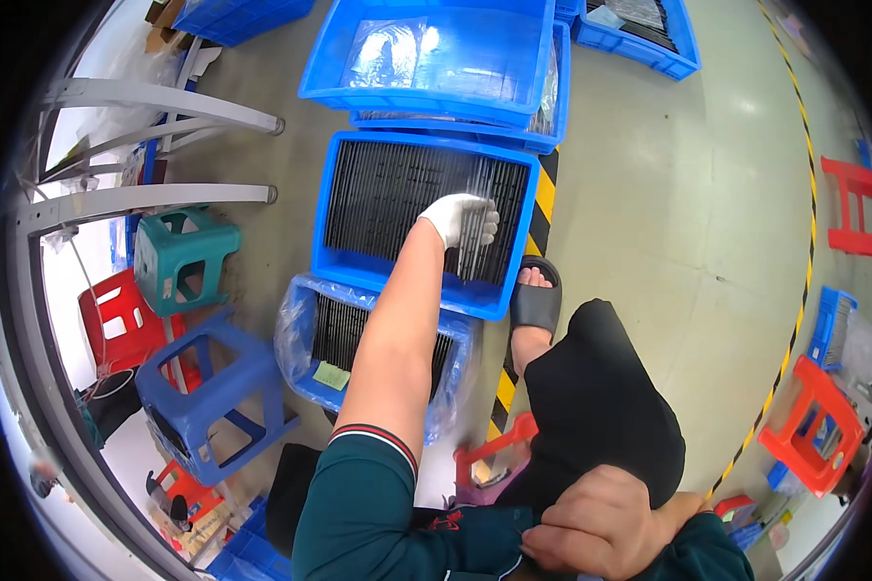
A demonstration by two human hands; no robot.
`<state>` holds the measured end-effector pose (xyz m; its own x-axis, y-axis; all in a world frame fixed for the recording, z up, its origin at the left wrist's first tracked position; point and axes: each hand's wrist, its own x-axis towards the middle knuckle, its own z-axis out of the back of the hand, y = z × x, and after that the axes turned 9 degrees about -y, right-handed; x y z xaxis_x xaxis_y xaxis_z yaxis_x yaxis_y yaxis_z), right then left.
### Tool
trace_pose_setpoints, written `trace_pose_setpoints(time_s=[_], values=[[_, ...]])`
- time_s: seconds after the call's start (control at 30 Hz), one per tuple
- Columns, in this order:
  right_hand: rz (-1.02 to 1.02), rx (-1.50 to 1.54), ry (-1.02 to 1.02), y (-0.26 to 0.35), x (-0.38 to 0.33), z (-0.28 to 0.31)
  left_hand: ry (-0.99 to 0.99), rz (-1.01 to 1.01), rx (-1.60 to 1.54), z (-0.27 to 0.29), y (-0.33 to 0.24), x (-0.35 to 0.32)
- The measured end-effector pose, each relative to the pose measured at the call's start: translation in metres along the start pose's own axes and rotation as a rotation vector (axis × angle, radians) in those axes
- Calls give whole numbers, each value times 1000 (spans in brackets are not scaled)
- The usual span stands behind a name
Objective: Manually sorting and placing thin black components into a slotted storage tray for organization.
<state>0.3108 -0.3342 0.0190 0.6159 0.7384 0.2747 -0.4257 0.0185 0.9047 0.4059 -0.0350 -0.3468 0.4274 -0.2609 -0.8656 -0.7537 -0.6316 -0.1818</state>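
In the middle, a blue plastic bin (521, 232) holds a row of thin, dark, flat pieces (373, 198) standing on edge. My left hand (462, 221), in a white glove, reaches into its right half. The fingers curl around several of these dark pieces, whose streaked edges pass in front of the fingertips. My right hand (596, 523) is bare and closed, low in front of my body by my dark trousers. Whatever its fingers may hold is hidden. Below the middle bin, a plastic-lined bin (295, 339) holds more dark pieces and a yellow-green paper slip (331, 375), partly behind my left forearm.
Stacked blue bins (426, 97) stand beyond the middle bin, with another blue bin (683, 58) at far right. Green (170, 257) and blue (199, 397) stools and metal frame legs (165, 198) are on the left. My sandalled foot (535, 305) is beside the bin. Red stools (814, 426) stand right.
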Motion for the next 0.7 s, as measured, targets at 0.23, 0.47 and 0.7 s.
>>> trace_pose_setpoints(time_s=[0.23, 0.47, 0.7], values=[[-14, 24, 4, 6, 4, -4, 47, -88, -8, 8, 7, -8], [10, 4, -24, 15, 1, -27, 496, -444, -550, -6, 73, -129], [-202, 470, -484, 29, -11, -62, 421, -1012, -853, -20, 120, -300]])
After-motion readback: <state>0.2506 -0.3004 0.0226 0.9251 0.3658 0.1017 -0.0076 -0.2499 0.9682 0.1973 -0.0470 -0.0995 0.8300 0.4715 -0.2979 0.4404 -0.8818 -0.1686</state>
